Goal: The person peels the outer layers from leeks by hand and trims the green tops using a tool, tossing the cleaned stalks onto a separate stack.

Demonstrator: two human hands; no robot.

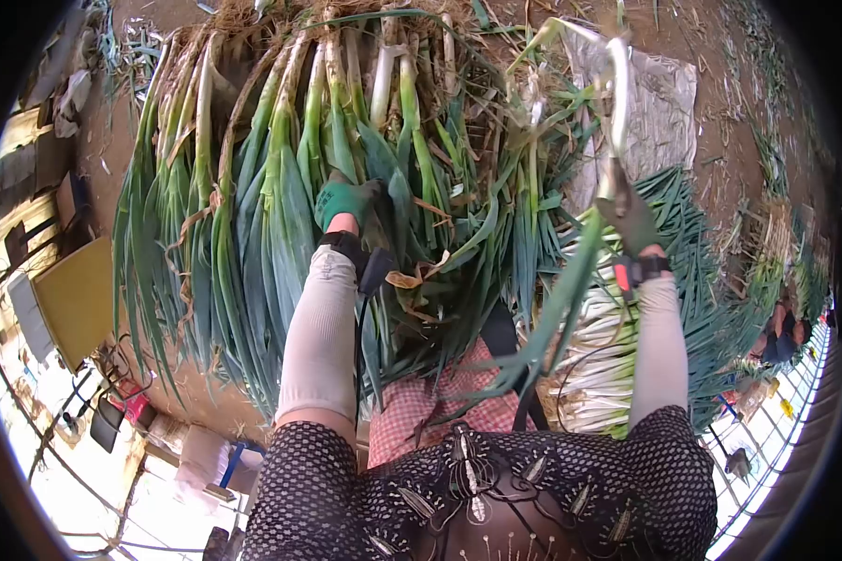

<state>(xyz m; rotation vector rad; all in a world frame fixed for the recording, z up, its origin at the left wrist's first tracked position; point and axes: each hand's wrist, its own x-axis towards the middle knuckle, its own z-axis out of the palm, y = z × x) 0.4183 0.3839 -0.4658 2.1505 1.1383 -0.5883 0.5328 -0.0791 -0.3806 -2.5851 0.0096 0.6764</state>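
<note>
My left hand (346, 200), in a green glove, rests among the leaves of a big pile of green onions (281, 168). Its fingers curl in at the leaves, and their tips are partly hidden. In my right hand (631, 213), in a dark, soiled glove, is a single green onion (617, 103). Its white stalk points away from me, bent and blurred at the far end, and its long leaves trail back toward my lap. To the right of my lap, under my right forearm, lies a layered stack of green onions with clean white stalks (594, 360).
A pale sheet (660, 112) lies on the dirt floor beyond my right hand. More onions (776, 243) are heaped at the far right. A yellow board (77, 304) stands at the left. Checked red cloth (412, 411) covers my lap. A person (784, 332) is at the right edge.
</note>
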